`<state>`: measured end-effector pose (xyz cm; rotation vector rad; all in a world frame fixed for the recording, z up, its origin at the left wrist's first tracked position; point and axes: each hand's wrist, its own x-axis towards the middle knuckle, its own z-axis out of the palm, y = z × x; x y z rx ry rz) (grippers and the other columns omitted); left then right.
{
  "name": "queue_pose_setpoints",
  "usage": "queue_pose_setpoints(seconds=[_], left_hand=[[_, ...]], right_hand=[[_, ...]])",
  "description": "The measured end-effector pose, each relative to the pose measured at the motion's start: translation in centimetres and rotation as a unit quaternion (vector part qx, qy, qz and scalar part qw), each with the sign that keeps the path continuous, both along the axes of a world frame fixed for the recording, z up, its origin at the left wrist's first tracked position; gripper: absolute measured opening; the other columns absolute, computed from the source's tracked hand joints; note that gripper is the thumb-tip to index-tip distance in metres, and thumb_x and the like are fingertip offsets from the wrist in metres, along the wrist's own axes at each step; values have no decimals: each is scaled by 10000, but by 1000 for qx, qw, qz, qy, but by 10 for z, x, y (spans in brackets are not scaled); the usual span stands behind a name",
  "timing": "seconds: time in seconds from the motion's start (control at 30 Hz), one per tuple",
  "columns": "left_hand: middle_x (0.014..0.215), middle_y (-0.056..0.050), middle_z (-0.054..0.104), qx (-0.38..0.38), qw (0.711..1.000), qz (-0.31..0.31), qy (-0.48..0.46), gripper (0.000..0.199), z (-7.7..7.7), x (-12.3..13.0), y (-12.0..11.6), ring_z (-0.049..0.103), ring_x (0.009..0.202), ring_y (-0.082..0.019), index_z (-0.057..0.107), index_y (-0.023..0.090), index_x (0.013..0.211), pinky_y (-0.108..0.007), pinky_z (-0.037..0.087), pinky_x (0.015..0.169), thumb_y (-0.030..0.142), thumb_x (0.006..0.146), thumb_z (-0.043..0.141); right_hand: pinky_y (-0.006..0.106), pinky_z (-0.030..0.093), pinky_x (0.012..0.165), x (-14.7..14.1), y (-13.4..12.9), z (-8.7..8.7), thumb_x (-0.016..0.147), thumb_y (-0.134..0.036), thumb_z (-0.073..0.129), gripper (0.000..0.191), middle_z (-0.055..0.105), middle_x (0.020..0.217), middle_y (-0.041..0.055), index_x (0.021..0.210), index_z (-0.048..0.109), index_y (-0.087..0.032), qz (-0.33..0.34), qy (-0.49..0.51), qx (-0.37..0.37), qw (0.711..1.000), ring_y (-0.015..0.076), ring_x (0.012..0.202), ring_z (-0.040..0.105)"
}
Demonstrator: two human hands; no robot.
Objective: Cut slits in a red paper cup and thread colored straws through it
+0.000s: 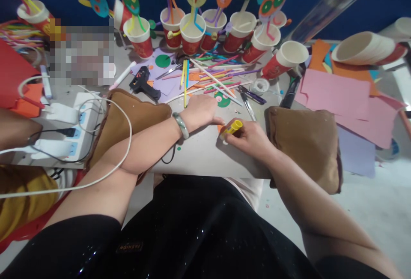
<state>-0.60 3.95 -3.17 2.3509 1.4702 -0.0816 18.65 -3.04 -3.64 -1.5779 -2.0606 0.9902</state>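
My right hand [249, 138] is closed around a yellow tube-shaped object [233, 128], tilted over the grey table [205, 154]. A small orange piece [220, 129] lies beside its lower end. My left hand [201, 111], with a bracelet [180, 125] on its wrist, rests on the table just left of it, the thumb stretched toward the yellow object; its other fingers point away and are partly hidden. Just beyond the left hand sits a green paper face [222, 99] with pink eyes. Thin colored sticks [212, 75] are heaped behind both hands.
Paper cups [192, 34] with paper-faced figures line the back. A black glue gun [144, 84] and scissors lie left of the sticks. Brown cushions [305, 142] flank the work area. Pink paper [337, 92] is at right; a power strip [83, 124] and a white cable are at left.
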Motion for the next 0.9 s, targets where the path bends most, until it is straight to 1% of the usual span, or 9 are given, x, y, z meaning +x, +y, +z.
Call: queue_pose_setpoints(seconds=[0.13, 0.23, 0.33, 0.47, 0.57, 0.7, 0.77, 0.83, 0.9], left_hand=[[1020, -170, 752, -11, 1000, 8, 5, 641, 2, 1, 0, 719, 1054, -346, 755, 111, 1054, -346, 479, 793, 712, 833, 729], [1031, -165, 755, -14, 1000, 11, 10, 648, 3, 2, 0, 714, 1071, -342, 752, 118, 1067, -338, 476, 801, 720, 828, 730], [1035, -163, 758, -11, 1000, 13, 12, 647, 3, 2, 0, 716, 1066, -334, 753, 120, 1076, -334, 476, 801, 718, 829, 731], [1015, -167, 760, -7, 1000, 4, 7, 646, 2, 1, 0, 723, 1040, -338, 760, 116, 1073, -346, 478, 785, 712, 823, 738], [1006, -163, 761, -3, 1000, 6, 7, 628, 1, 2, 1, 726, 1029, -338, 763, 120, 1069, -346, 473, 773, 694, 815, 755], [1028, -178, 757, -6, 1000, 3, 11, 653, -1, 0, 1, 719, 1039, -345, 762, 106, 1048, -346, 466, 765, 717, 823, 733], [1024, -178, 755, -2, 1000, -3, 6, 648, -2, -1, 1, 712, 1034, -341, 758, 104, 1036, -347, 460, 765, 719, 837, 715], [1007, -177, 753, 2, 1000, -7, 1, 647, -3, -2, 1, 709, 1014, -333, 759, 101, 1020, -347, 455, 760, 721, 839, 713], [992, -180, 752, -1, 1000, -6, 1, 655, -1, -2, 0, 709, 989, -330, 763, 97, 1026, -347, 449, 747, 722, 836, 716]], right_hand=[[299, 442, 610, 0, 0, -2, 820, -364, 651, 153, 661, 637, 5, 848, 673, -214, -17, -5, 19, 1000, 162, 587, 579], [292, 431, 593, 0, 0, -1, 800, -325, 651, 120, 651, 620, -3, 839, 677, -215, 9, -10, 10, 1000, 152, 562, 561], [294, 432, 595, -1, -1, 0, 831, -355, 644, 155, 681, 656, 12, 870, 677, -209, -12, 0, 21, 1000, 153, 569, 573], [292, 447, 593, -2, 0, 2, 811, -335, 667, 128, 689, 663, 15, 826, 674, -208, -1, 9, -19, 1000, 162, 591, 598], [300, 459, 603, -4, 2, 6, 825, -371, 683, 171, 695, 675, 26, 839, 687, -201, -35, 23, -13, 999, 165, 603, 600], [282, 421, 514, 7, 5, 19, 742, -342, 772, 168, 669, 612, 14, 744, 677, -203, -9, 93, -120, 988, 144, 532, 555], [263, 377, 455, 20, 3, 23, 728, -358, 813, 203, 652, 579, -9, 776, 681, -212, -59, 183, -144, 971, 121, 479, 514], [247, 344, 425, 36, -1, 22, 717, -367, 847, 242, 651, 573, -29, 833, 686, -226, -135, 266, -121, 947, 98, 441, 477], [247, 349, 415, 52, -8, 18, 693, -405, 878, 290, 689, 606, -16, 828, 687, -233, -162, 300, -122, 932, 97, 435, 494]])
